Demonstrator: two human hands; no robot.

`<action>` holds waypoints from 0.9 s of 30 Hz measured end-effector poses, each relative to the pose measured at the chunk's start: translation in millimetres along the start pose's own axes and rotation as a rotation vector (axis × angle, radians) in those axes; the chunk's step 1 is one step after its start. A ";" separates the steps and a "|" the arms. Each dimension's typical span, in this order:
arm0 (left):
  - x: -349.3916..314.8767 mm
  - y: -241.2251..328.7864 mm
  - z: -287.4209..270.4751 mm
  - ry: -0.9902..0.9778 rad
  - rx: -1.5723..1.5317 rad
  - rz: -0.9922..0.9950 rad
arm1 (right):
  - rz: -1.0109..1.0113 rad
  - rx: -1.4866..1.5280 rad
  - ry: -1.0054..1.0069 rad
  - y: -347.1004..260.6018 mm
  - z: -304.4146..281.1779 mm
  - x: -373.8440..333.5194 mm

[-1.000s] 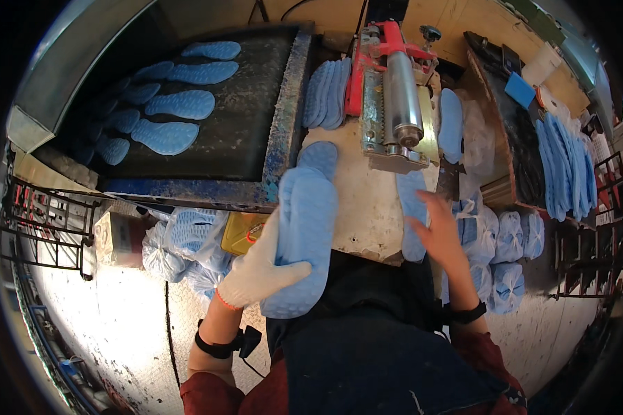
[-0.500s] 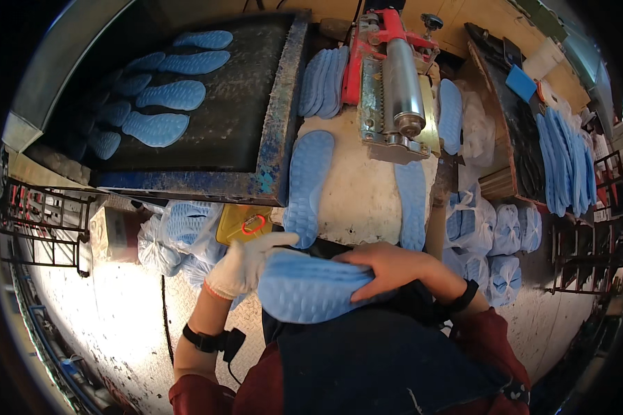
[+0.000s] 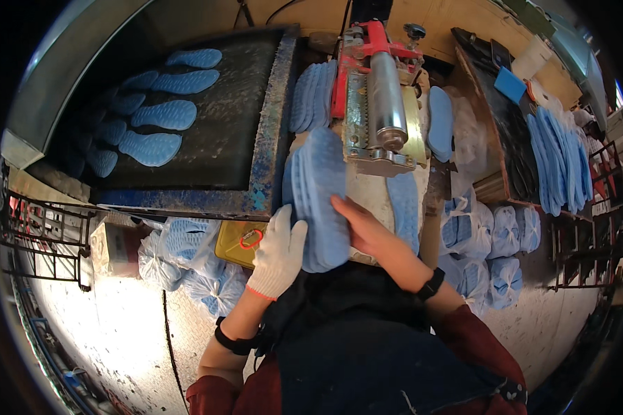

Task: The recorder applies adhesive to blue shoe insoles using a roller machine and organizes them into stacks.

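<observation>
Head view: right hand [image 3: 361, 227] grips blue insole stack [image 3: 324, 207]; gloved left hand [image 3: 278, 254] spread beside it.

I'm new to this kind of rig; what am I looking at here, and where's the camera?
There's no robot: a wide fisheye camera on a person's head looks down, which bends straight edges. The bare right hand holds the right edge of a stack of light-blue, dimpled, sole-shaped pieces; the left hand, in a white knitted glove, is at its left edge. Beyond, a red-framed machine with a shiny metal roller stands on a pale, worn worktop. More blue soles lie on a flat black bed.
</observation>
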State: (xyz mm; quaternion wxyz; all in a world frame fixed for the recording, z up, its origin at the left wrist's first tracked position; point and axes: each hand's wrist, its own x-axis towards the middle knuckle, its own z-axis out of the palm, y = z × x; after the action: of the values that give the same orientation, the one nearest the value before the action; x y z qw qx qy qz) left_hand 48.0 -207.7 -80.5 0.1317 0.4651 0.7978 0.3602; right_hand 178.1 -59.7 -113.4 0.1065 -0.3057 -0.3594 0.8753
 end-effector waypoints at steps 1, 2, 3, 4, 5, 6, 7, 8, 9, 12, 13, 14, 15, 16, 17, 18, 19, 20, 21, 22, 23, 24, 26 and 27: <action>1.0 -2.8 7.2 -0.029 0.052 0.002 | 0.011 -0.013 0.009 2.6 3.1 12.5; 1.3 -7.3 12.9 -0.063 0.100 -0.002 | 0.040 -0.091 0.077 5.7 7.0 25.2; 1.2 -12.1 19.0 -0.095 0.150 -0.006 | -0.002 -0.255 0.107 7.5 6.7 31.1; 3.8 -20.5 20.2 -0.045 0.274 0.200 | -0.023 -0.424 0.169 10.1 6.5 35.2; 5.5 -25.7 24.9 -0.009 0.246 0.222 | -0.031 -0.586 0.254 10.6 5.3 39.2; 6.2 -29.3 29.8 0.003 0.245 0.206 | -0.072 -0.423 0.185 12.7 2.7 36.7; 5.7 -30.7 34.0 0.018 0.241 0.181 | -0.077 -0.328 0.173 12.7 -0.3 35.2; 12.6 -33.7 36.5 -0.139 0.238 0.073 | -0.077 -0.238 0.155 11.7 -4.4 32.3; 18.6 -32.3 41.6 -0.174 0.189 -0.155 | -0.088 -0.155 0.120 10.5 -8.1 29.6; 32.3 -19.6 49.7 -0.152 0.250 -0.270 | 0.018 -0.055 0.091 3.4 -18.4 27.2; 34.2 -14.5 50.7 -0.169 0.270 -0.292 | 0.043 -0.064 0.112 2.3 -20.8 26.7; 36.2 -9.5 51.5 -0.124 0.291 -0.269 | 0.049 -0.060 0.106 0.9 -22.3 27.7; 36.3 -5.2 51.8 -0.171 0.312 -0.264 | 0.055 -0.053 0.108 0.5 -23.6 28.1; 35.1 -1.9 52.0 -0.157 0.332 -0.217 | 0.067 -0.041 0.109 0.0 -24.6 28.2; 33.5 0.2 52.0 -0.107 0.367 -0.157 | 0.051 -0.020 0.098 0.2 -25.2 28.1; 33.4 1.3 53.3 -0.023 0.328 -0.098 | 0.040 0.006 0.087 0.3 -25.9 27.5; 34.2 1.7 55.2 0.095 0.302 -0.028 | 0.030 0.028 0.061 0.7 -26.1 26.9; 35.3 1.5 57.2 0.141 0.275 -0.008 | 0.040 0.035 0.076 1.0 -26.3 26.2; 38.1 1.1 59.6 0.159 0.212 -0.049 | 0.046 0.038 0.073 1.0 -26.1 26.0; 43.2 0.3 61.5 0.104 0.151 -0.138 | 0.041 0.045 0.069 1.2 -25.3 25.8; 49.9 -0.6 62.3 0.075 0.087 -0.216 | 0.042 0.032 0.076 0.8 -24.5 26.0; 56.3 0.7 64.5 0.031 0.077 -0.284 | 0.032 0.021 0.081 0.3 -23.7 26.1; 69.9 2.2 63.1 -0.032 0.014 -0.409 | 0.020 0.020 0.093 -2.7 -23.8 25.7; 77.0 3.4 61.1 -0.052 -0.017 -0.461 | 0.018 0.033 0.105 -5.0 -24.9 24.7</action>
State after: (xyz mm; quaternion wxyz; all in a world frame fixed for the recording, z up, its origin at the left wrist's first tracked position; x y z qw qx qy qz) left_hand 42.5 -114.6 -111.7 0.2351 0.2785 0.8763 0.3151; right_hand 173.6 -32.0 -135.1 0.1223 -0.3526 -0.3362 0.8647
